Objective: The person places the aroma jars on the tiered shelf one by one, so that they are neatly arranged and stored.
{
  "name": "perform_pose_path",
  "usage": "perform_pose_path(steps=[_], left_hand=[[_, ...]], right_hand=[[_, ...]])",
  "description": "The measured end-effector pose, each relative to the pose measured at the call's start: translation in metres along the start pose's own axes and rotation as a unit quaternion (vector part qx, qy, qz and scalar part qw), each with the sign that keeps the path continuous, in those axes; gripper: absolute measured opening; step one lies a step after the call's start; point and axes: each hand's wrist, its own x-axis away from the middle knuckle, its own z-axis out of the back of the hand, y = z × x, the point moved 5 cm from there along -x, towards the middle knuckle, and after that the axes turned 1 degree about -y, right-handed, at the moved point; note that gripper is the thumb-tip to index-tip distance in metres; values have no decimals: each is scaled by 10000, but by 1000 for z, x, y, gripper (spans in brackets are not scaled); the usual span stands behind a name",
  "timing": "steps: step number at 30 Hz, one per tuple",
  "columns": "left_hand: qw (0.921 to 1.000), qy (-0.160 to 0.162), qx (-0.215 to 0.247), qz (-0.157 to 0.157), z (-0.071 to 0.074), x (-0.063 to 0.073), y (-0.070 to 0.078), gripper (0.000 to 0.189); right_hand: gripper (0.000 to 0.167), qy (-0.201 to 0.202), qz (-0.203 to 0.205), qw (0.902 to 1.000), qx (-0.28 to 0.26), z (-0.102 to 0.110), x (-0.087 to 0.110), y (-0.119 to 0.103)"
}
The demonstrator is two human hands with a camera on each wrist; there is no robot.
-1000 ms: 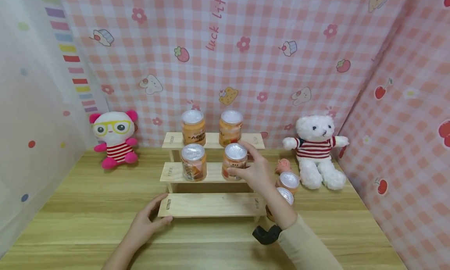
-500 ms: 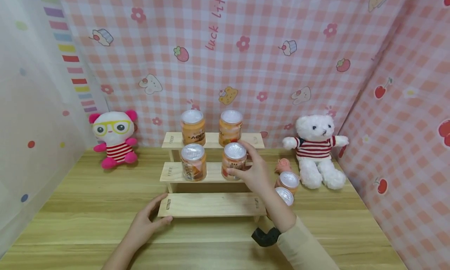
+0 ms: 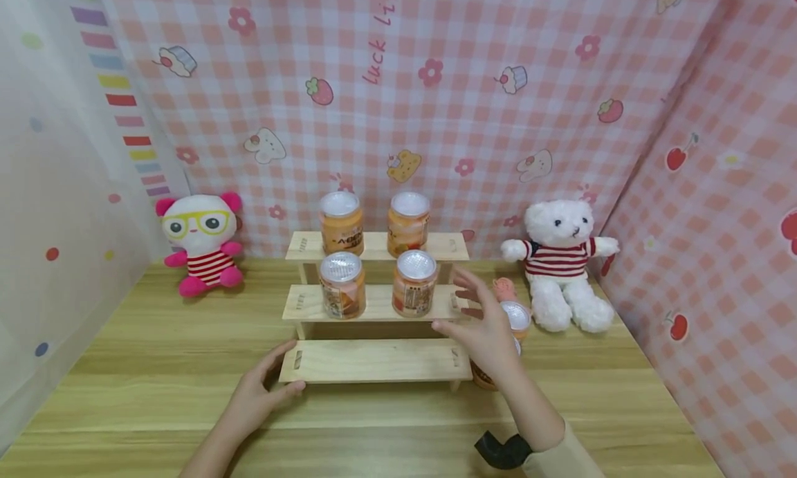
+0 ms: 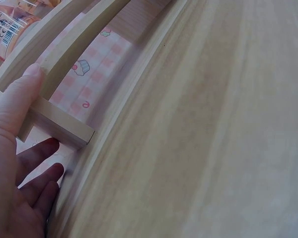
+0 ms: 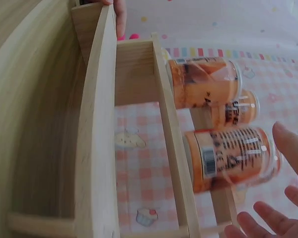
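A three-tier wooden stand [image 3: 380, 362] sits on the table. My left hand [image 3: 257, 395] grips the left end of its lowest step, thumb at the front edge; in the left wrist view the thumb [image 4: 17, 99] presses the wood, the other fingers below. On the middle step stand two orange-labelled cans with clear lids, a left can [image 3: 344, 295] and a right can [image 3: 414, 291]. Two similar cans, a left one [image 3: 342, 232] and a right one [image 3: 407, 232], stand on the top step. My right hand [image 3: 486, 329] is spread beside the middle step's right can, apart from it and holding nothing.
More cans [image 3: 515, 316] stand on the table right of the stand, partly hidden by my right hand. Behind them lies a small pink item [image 3: 504, 288]. A white teddy bear [image 3: 563, 263] sits at the right, a pink-and-white plush panda [image 3: 202, 243] at the left. Checked cloth hangs behind.
My right hand has let go of the middle step's right can and moved right, fingers spreading. The can stays on the step. My left hand keeps its place on the stand.
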Motion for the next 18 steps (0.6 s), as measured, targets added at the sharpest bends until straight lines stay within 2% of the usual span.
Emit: perform_pose_path(steps=[6, 11, 18], left_hand=[[9999, 36, -138, -35, 0, 0, 1, 76], [9999, 43, -138, -5, 0, 0, 1, 77], [9999, 62, -106, 21, 0, 0, 1, 76]], right_hand=[[78, 143, 238, 9996, -98, 20, 17, 8], [77, 276, 207, 9993, -139, 35, 29, 15], [81, 478, 271, 9962, 675, 49, 47, 30]])
